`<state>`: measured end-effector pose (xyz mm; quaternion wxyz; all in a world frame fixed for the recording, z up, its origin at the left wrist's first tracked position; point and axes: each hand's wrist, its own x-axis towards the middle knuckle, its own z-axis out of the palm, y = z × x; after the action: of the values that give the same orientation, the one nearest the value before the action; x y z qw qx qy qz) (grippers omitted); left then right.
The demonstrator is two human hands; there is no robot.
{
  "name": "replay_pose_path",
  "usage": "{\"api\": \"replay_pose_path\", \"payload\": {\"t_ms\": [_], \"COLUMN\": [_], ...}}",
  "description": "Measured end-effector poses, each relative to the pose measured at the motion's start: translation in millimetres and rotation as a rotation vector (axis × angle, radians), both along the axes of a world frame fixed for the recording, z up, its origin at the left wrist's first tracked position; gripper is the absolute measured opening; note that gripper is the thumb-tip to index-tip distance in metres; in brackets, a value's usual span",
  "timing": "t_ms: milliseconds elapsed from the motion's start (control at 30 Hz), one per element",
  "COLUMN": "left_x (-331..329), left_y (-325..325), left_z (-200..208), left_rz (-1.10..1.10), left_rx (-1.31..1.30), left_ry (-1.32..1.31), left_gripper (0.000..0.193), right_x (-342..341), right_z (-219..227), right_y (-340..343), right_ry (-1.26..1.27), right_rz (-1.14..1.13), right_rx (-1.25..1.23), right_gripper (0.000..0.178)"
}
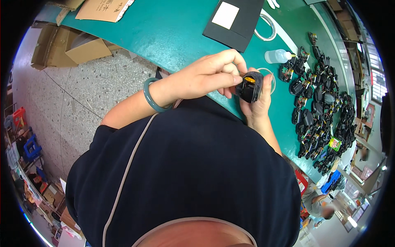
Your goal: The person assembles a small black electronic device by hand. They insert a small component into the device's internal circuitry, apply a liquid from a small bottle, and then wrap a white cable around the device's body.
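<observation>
Both hands point(203, 77) — black rounded casing point(252, 91) between them.

Open cardboard box point(88, 51), upper left; black panel point(244, 32) bearing white paper point(225, 15), upper centre; white ring point(273, 29) and translucent bottle point(276, 56), upper right.

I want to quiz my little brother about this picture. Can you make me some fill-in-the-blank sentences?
1. The bangle is worn on the person's ____ side.
2. The left hand and right hand both touch a rounded part whose outside is coloured ____.
3. The small piece inside that part is coloured ____.
4. Many dark parts lie toward the picture's ____ edge.

Missing words: left; black; yellow; right.
</observation>
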<state>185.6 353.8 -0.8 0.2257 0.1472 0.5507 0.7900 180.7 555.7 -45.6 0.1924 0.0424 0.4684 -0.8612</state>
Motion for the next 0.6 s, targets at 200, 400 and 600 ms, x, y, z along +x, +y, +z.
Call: {"api": "replay_pose_path", "payload": {"t_ms": [200,400,600], "left_x": [1.8,2.7,5.0], "left_y": [10.9,16.1,17.5], "left_z": [-2.2,-2.9,-4.2], "left_rz": [0.028,0.06,0.077], "left_rx": [-0.118,-0.139,-0.113], "left_ry": [0.177,0.205,0.18], "left_gripper": [0.02,0.019,0.02], "right_x": [1.5,2.1,1.6], "right_z": [-4.9,-9.3,-0.5], "right_y": [-0.8,-2.1,-12.3], "right_ry": [-0.03,-0.094,-0.15], "right_rz": [0.039,0.026,0.076], "right_rx": [0.073,0.031,-0.075], "right_gripper": [0.068,0.071,0.073]}}
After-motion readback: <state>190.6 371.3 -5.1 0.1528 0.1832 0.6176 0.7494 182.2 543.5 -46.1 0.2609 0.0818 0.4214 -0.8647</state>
